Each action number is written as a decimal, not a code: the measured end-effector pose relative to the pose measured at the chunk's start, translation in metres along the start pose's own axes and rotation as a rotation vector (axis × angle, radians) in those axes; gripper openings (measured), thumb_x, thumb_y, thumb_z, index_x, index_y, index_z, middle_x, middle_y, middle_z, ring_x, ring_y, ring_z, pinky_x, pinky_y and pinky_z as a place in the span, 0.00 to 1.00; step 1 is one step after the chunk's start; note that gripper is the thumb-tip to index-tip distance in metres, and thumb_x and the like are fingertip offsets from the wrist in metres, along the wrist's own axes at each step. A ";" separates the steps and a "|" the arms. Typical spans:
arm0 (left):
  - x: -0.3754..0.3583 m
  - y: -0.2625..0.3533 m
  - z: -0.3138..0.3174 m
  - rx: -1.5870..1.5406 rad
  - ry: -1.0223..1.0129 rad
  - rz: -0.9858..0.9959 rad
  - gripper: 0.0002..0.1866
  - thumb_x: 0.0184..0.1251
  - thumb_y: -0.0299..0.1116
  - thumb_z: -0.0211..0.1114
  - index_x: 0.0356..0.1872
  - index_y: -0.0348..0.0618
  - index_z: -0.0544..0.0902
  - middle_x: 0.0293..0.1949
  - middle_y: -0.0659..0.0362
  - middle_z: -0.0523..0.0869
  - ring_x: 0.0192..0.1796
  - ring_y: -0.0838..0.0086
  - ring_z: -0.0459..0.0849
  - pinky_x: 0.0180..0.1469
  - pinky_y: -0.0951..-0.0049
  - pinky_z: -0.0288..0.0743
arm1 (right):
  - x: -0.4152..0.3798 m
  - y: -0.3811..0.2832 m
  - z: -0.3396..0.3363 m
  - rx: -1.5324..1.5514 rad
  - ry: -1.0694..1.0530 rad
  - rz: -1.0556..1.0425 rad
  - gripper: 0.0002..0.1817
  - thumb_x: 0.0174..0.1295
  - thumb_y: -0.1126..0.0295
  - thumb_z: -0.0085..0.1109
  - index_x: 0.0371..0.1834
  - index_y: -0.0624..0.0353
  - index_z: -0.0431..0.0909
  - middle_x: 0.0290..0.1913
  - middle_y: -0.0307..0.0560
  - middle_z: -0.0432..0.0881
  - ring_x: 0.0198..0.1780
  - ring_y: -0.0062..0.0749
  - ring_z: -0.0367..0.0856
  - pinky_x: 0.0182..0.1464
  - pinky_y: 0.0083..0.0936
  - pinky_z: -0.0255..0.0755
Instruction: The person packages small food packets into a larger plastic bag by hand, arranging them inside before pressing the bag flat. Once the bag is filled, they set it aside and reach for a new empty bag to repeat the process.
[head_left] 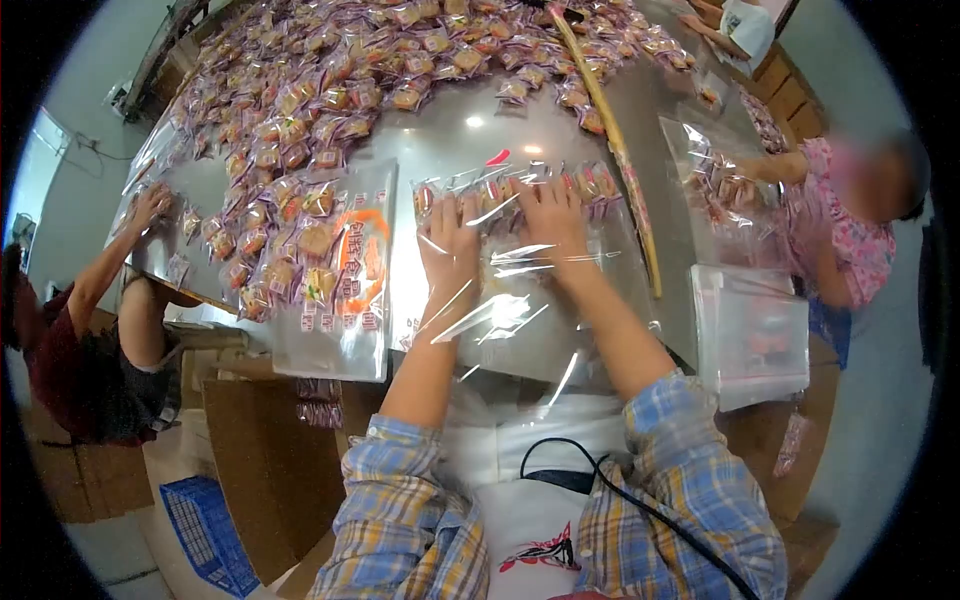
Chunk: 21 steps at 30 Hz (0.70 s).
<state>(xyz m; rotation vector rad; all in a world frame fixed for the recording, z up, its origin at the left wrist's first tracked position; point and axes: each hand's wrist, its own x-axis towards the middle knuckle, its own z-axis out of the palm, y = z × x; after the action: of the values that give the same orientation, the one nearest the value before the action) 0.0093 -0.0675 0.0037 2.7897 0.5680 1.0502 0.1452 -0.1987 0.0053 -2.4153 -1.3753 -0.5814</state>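
Observation:
Both my forearms reach inside a clear plastic bag (510,290) lying on the metal table (440,130). A row of small wrapped snacks (600,185) lies at the bag's far end. My left hand (450,235) rests on the left part of this row, its fingers pressed together round snacks. On the middle of the row lies my right hand (553,220), fingers also closed round snacks. The plastic's glare partly covers both hands. Just left of the bag is a stack of printed bags (345,340) with some loose wrapped snacks on it.
A big pile of wrapped snacks (420,50) spreads over the far table. A yellow pole (620,160) lies right of my bag, near stacked clear bags (750,340). Co-workers' hands are at the left, right and far right. Below left stand a cardboard box (265,470) and blue crate (205,530).

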 end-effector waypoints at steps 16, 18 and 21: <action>0.002 0.010 0.015 0.046 0.142 -0.146 0.18 0.56 0.27 0.71 0.50 0.49 0.85 0.48 0.57 0.83 0.57 0.61 0.82 0.59 0.56 0.70 | 0.018 -0.007 0.018 -0.036 0.155 -0.177 0.17 0.62 0.57 0.66 0.54 0.43 0.85 0.51 0.40 0.86 0.57 0.42 0.80 0.57 0.53 0.69; 0.008 0.012 0.012 0.034 0.114 -0.174 0.17 0.59 0.27 0.69 0.50 0.49 0.85 0.48 0.59 0.83 0.56 0.62 0.82 0.58 0.56 0.70 | 0.021 -0.013 0.018 -0.056 0.182 -0.165 0.14 0.62 0.59 0.65 0.51 0.43 0.86 0.48 0.39 0.86 0.55 0.41 0.80 0.56 0.53 0.69; 0.009 0.013 0.015 0.089 0.061 -0.216 0.17 0.62 0.28 0.67 0.54 0.50 0.85 0.46 0.62 0.83 0.56 0.63 0.82 0.58 0.57 0.69 | 0.025 -0.025 0.015 -0.057 0.206 -0.102 0.11 0.62 0.61 0.64 0.46 0.45 0.85 0.45 0.38 0.86 0.54 0.41 0.80 0.57 0.53 0.69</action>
<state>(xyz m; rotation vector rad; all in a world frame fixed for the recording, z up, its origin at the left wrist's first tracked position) 0.0289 -0.0757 0.0010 2.6999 0.9211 1.0913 0.1377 -0.1612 0.0053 -2.2634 -1.4166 -0.8800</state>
